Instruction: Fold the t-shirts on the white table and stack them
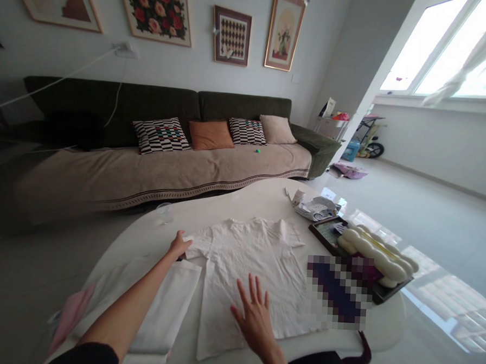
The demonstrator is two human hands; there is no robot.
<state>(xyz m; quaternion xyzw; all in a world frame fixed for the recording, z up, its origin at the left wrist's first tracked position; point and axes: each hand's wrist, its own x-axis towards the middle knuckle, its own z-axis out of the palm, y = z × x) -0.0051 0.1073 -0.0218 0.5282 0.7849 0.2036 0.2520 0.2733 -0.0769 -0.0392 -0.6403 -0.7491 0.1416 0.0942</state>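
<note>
A white T-shirt [251, 253] lies spread out on the white table [142, 236], its neck end toward the sofa. My left hand [180, 245] is at the end of its left-side sleeve, with thumb and fingers closed on the cloth. Over the lower middle of the shirt, my right hand [254, 313] is flat with its fingers spread, holding nothing. Under my left forearm is a stack of folded white cloth [165, 308], and a pink cloth [73, 314] sticks out beside it at the table's left edge.
To the right stands a dark tray [325, 235] bearing a cream, puffy tissue-box cover [377, 254]. A crumpled plastic packet [317, 207] lies behind it. A clear cup [165, 213] sits near the far left edge. Beyond the table is a sofa [211, 169] with cushions. One patch at right is pixelated.
</note>
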